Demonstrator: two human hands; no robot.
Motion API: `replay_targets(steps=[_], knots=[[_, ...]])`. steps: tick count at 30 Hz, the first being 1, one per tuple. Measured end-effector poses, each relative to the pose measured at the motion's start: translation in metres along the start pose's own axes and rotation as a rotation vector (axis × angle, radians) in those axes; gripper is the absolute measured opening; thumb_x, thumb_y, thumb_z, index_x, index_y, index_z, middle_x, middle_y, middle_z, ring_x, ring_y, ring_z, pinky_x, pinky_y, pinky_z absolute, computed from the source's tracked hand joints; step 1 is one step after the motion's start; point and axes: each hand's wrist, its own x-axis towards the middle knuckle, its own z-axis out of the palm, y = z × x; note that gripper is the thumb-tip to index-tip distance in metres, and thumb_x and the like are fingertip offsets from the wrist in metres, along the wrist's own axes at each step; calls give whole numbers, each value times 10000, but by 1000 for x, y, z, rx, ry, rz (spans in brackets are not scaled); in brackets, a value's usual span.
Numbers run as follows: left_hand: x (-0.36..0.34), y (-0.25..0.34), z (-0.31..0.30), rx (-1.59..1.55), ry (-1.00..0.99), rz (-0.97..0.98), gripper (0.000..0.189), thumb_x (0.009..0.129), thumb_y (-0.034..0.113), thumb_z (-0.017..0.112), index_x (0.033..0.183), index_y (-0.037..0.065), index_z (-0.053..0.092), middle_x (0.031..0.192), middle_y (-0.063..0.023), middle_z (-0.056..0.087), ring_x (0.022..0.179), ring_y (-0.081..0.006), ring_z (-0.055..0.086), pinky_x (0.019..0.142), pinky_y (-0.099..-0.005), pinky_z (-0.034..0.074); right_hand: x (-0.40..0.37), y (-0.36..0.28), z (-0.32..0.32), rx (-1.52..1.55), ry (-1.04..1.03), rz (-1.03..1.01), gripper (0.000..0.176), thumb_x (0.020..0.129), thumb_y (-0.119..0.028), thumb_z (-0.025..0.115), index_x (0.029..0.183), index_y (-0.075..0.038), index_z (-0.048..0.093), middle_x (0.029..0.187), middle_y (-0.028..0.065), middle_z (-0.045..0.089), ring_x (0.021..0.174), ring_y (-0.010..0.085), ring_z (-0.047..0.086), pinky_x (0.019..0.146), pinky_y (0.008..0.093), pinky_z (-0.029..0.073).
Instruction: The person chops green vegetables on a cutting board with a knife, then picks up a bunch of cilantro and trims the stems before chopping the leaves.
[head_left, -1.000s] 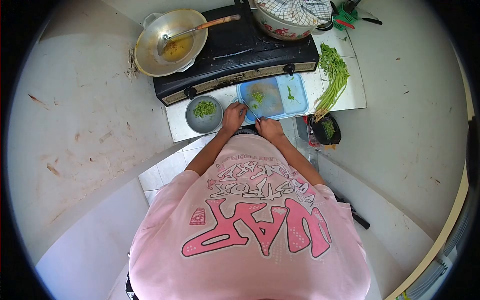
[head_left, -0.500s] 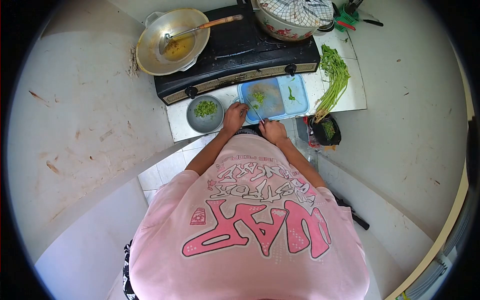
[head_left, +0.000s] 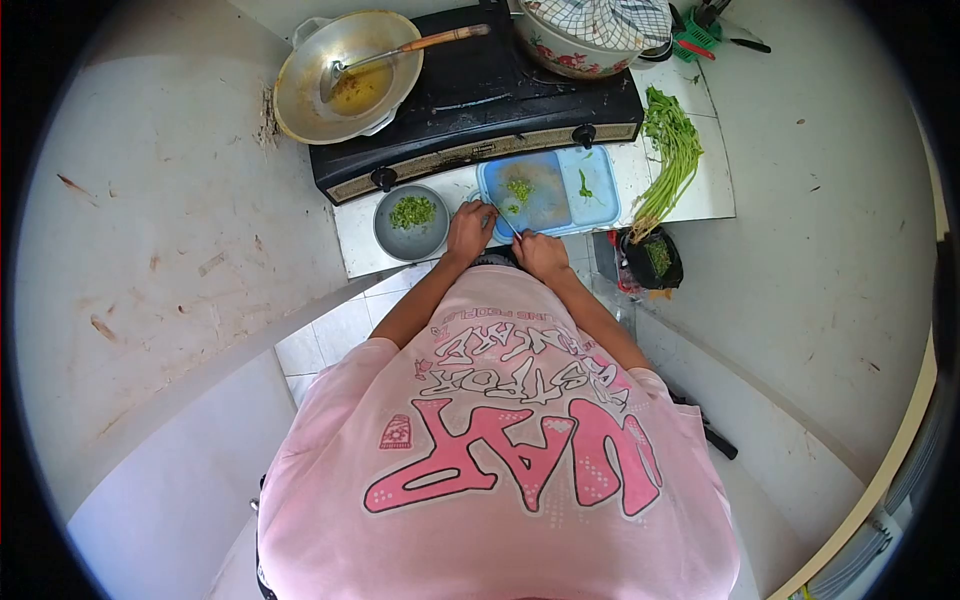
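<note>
My right hand (head_left: 541,254) grips a knife (head_left: 505,221) whose thin blade slants up onto the blue cutting board (head_left: 596,205). A small heap of chopped greens (head_left: 517,190) lies on the board by the blade tip. My left hand (head_left: 469,230) rests at the board's near left corner, fingers bent, beside the blade. Whether it pinches any greens is too small to tell. A grey bowl (head_left: 410,238) with chopped greens (head_left: 412,211) sits just left of that hand.
Behind the board stands a black stove (head_left: 480,110) with a wok (head_left: 300,100) holding a ladle and a cloth-covered floral pot (head_left: 580,45). A bunch of long green stalks (head_left: 668,155) lies right of the board. A black bag of scraps (head_left: 655,262) hangs below the counter edge.
Both hands stay at the board's near edge. The knife blade has shifted slightly between the frames; the view has drifted a little upward.
</note>
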Motion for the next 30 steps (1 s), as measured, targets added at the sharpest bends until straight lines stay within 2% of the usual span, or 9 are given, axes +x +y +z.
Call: replay_targets(steps=[11, 20, 23, 30], knots=[[4, 5, 2, 77, 4, 40, 89, 860, 71, 684, 939, 84, 724, 950, -77, 673, 980, -313, 585, 896, -412, 505, -14, 11, 2, 34, 4, 63, 462, 1017, -402, 504, 939, 11, 695, 782, 264, 713, 732, 439, 718, 702, 534, 579], [3, -1, 3, 55, -11, 21, 68, 852, 84, 689, 888, 80, 748, 958, -86, 689, 984, -322, 592, 898, -425, 509, -13, 8, 3, 26, -32, 37, 458, 1016, -397, 504, 929, 5, 705, 792, 267, 713, 736, 438, 718, 708, 536, 578], [1, -3, 4, 57, 29, 81, 105, 840, 31, 696, 913, 70, 760, 959, -97, 705, 944, -331, 611, 866, -431, 510, -6, 5, 3, 29, -21, 37, 452, 1017, -392, 504, 930, 2, 708, 792, 263, 715, 740, 438, 718, 711, 537, 578], [-2, -7, 6, -43, 37, 2, 224, 840, -26, 633, 980, 83, 771, 988, -136, 666, 957, -351, 624, 887, -444, 524, -3, 4, 2, 35, -23, 41, 439, 1015, -391, 509, 942, -9, 711, 794, 259, 717, 753, 442, 721, 722, 533, 581]])
